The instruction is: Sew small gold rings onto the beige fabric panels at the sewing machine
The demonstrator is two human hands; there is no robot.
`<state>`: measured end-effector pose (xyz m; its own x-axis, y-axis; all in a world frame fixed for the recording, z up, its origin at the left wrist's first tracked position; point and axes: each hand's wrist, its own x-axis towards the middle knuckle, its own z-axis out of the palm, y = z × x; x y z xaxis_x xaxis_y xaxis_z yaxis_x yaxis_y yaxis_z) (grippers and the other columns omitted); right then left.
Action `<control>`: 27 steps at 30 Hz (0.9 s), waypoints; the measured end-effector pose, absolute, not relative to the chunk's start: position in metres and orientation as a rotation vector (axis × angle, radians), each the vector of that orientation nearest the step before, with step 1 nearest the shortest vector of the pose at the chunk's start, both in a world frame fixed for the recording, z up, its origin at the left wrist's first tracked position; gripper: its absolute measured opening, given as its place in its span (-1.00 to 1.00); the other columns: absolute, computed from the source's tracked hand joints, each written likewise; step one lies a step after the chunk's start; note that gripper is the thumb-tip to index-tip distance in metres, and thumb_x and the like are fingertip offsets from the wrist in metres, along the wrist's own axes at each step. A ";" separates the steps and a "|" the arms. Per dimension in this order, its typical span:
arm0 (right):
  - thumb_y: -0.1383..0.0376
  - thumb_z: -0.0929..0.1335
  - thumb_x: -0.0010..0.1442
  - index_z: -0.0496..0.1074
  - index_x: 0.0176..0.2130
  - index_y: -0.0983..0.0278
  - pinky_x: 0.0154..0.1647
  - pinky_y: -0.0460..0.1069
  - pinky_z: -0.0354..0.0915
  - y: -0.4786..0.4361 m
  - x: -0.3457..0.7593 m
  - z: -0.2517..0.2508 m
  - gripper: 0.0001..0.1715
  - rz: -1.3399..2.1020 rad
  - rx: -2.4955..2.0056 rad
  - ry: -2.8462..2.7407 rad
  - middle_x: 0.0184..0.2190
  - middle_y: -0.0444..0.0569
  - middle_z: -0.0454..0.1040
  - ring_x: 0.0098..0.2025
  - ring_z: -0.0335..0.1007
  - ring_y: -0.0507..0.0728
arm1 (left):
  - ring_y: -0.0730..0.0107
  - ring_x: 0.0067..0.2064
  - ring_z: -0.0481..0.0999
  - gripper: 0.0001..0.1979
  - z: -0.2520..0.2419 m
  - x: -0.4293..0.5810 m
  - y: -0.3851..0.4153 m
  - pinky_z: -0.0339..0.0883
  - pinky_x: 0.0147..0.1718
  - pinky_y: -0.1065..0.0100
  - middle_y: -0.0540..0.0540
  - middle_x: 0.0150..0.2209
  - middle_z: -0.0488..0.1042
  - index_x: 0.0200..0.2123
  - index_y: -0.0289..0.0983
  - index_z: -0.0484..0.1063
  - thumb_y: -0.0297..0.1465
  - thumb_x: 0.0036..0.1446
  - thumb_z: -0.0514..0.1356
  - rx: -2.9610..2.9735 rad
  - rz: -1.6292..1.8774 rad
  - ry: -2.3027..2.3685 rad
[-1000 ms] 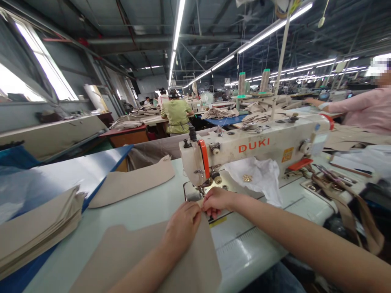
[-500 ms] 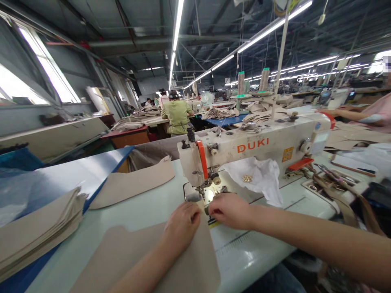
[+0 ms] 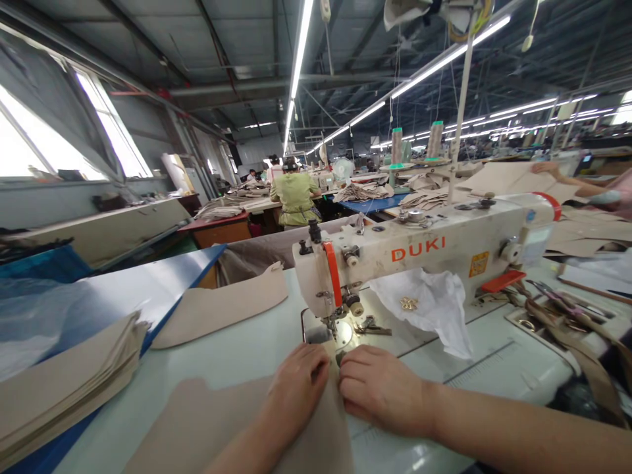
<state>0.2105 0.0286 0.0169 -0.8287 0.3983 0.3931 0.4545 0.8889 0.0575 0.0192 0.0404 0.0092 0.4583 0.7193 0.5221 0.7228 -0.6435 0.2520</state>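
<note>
By sewing machine (image 3: 375, 247), beige panel (image 3: 212, 411) on surface (image 3: 237, 359), edge work seemingly unfinished. Left hand (image 3: 299, 382) curled atop panel, right hand (image 3: 382, 388) at its edge; cannot tell whether either grips. Fabric stack (image 3: 69, 375) farther left.

A sewing workshop of factory scale. Nearest me, an industrial sewing machine (image 3: 419, 250) lettered DUKI stands on a pale worktop (image 3: 237, 355), with thread cones (image 3: 396, 148) upright behind it. A stack of flat beige cut pieces (image 3: 64, 388) lies at left; more heaps (image 3: 365, 191) lie beyond, near a worker in a yellow-green top (image 3: 295, 195) whose back faces me. Long strip lights (image 3: 299, 52) run in rows under a dark roof (image 3: 241, 36) of exposed metalwork.
</note>
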 end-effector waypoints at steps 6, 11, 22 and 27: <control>0.33 0.23 0.30 0.40 -0.30 0.30 -0.17 -0.08 0.23 0.029 0.205 0.012 -0.82 -0.094 -0.574 -2.750 -0.32 -0.08 0.46 -0.25 0.28 0.06 | 0.35 -0.34 0.44 -0.82 0.010 0.019 0.040 0.34 -0.34 0.35 0.00 -0.44 0.47 -0.52 -0.24 0.30 -0.57 0.08 0.07 -2.706 -0.883 -1.358; 0.33 0.22 0.30 0.40 -0.29 0.32 -0.17 -0.07 0.25 0.031 0.208 0.008 -0.80 -0.010 -0.588 -2.742 -0.29 -0.06 0.48 -0.24 0.31 0.08 | 0.32 -0.36 0.45 -0.83 0.008 0.018 0.041 0.37 -0.33 0.30 -0.03 -0.42 0.49 -0.47 -0.24 0.33 -0.57 0.10 0.06 -2.685 -0.833 -1.286; 0.33 0.19 0.32 0.42 -0.26 0.32 -0.11 -0.08 0.26 0.032 0.208 0.002 -0.75 0.039 -0.570 -2.678 -0.28 -0.03 0.48 -0.20 0.33 0.07 | 0.30 -0.33 0.47 -0.85 0.004 0.020 0.044 0.39 -0.31 0.28 -0.04 -0.39 0.49 -0.42 -0.24 0.34 -0.53 0.15 0.06 -2.678 -0.869 -1.237; 0.33 0.19 0.32 0.42 -0.28 0.32 -0.13 -0.07 0.26 0.033 0.208 0.001 -0.74 0.040 -0.577 -2.675 -0.29 -0.04 0.48 -0.20 0.33 0.07 | 0.31 -0.32 0.47 -0.84 0.003 0.020 0.045 0.39 -0.30 0.28 -0.05 -0.38 0.49 -0.41 -0.24 0.35 -0.53 0.16 0.03 -2.681 -0.883 -1.217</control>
<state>0.2085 0.0325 0.0008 -0.8337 0.4015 0.3791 0.3898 0.9142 -0.1108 0.0198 0.0453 0.0033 0.5219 0.6707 0.5271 0.7093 -0.6845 0.1686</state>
